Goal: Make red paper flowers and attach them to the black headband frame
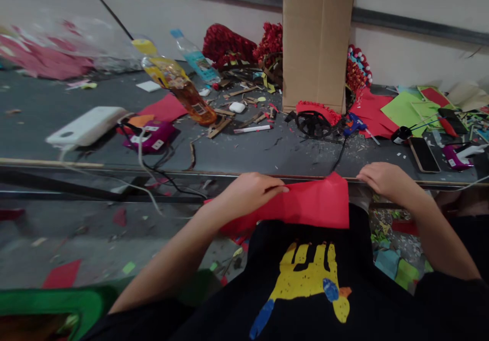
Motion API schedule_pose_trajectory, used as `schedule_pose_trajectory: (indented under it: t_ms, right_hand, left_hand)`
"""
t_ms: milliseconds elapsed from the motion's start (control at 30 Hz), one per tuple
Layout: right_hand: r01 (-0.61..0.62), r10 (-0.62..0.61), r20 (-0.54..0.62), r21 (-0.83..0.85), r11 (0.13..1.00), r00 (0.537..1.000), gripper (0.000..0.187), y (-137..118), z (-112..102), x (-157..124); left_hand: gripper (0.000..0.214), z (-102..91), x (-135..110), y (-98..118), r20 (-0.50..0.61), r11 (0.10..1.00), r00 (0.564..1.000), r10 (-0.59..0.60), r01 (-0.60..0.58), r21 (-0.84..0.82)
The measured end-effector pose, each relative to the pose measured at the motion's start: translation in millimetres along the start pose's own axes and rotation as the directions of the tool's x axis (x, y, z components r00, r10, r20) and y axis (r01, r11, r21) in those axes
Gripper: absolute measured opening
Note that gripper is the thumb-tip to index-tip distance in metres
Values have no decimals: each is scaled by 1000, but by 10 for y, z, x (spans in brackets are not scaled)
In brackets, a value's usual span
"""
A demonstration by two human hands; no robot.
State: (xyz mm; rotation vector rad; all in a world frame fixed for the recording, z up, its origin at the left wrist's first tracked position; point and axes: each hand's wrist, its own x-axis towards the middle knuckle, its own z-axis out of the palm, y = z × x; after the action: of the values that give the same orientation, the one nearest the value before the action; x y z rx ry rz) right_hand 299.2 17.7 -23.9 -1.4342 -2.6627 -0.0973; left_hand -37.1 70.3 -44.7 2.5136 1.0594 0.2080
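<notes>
A red paper sheet (309,203) lies across my lap, folded or bent along its length, in front of the table edge. My left hand (254,191) pinches its upper edge between thumb and fingers. Apart from the sheet, to its right, my right hand (384,180) is at the table's front edge with its fingers curled together. Whatever those fingers may hold is too small or hidden to make out. Beyond the hands, a blue glue gun (355,123) rests on the table beside a black round frame (314,123) with red frilled trim.
A cardboard panel (319,40) stands upright at the back. Bottles, including one with amber liquid (183,89), a white power bank (86,126), a purple box (151,136), a marker (252,129) and a phone (424,154) lie about. Cables hang over the edge; a green stool (57,303) is lower left.
</notes>
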Motion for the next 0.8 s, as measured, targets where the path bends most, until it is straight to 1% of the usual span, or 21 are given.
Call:
schedule_pose_trajectory:
  t_ms: [100,167,233,333,400,467,533,600,667,733,767,800]
  right_hand:
    - [-118,128,-80,121,986,989,37,42,-56,-102]
    - [-155,180,-93,227,961,979,37,-15,-89,-99]
    - [-186,226,-85,329,926,971,40,-101,-93,-41]
    - [-256,306,-30,475,842,952,53,-202,-38,95]
    - [-288,331,33,579,762,943,59,-228,17,172]
    - [-293,333,80,689,662,939,58,-231,68,219]
    - [-274,340,87,786,554,937,53,-230,113,236]
    - [-256,377,79,857,447,923,47,-243,163,238]
    - [-249,451,78,909,334,889,44,-283,228,241]
    - [-240,540,86,945,222,838,42,-329,305,245]
    - [-230,581,84,956,182,809,42,-337,345,240]
    - [-221,618,73,961,166,782,42,-319,382,223]
  left_hand:
    - [35,-42,-90,-115,-58,999,997,-44,43,-18]
    - [36,-54,-109,-112,-72,998,996,-54,53,-18]
    - [36,-53,-96,-61,-65,998,996,-59,59,5]
    - [37,-37,-52,34,-73,996,996,-52,57,62]
    - [38,-19,-30,70,-97,996,995,-33,41,82]
    - [38,1,-22,78,-115,997,993,-10,19,77]
    - [38,20,-22,70,-119,998,993,11,-4,58]
    - [39,35,-26,65,-120,999,992,25,-20,44]
    - [38,45,-28,76,-118,999,992,34,-29,41]
    - [38,49,-23,99,-113,999,993,40,-35,39]
    - [38,49,-18,107,-112,999,993,40,-36,33]
    - [38,49,-9,109,-117,999,992,35,-33,19]
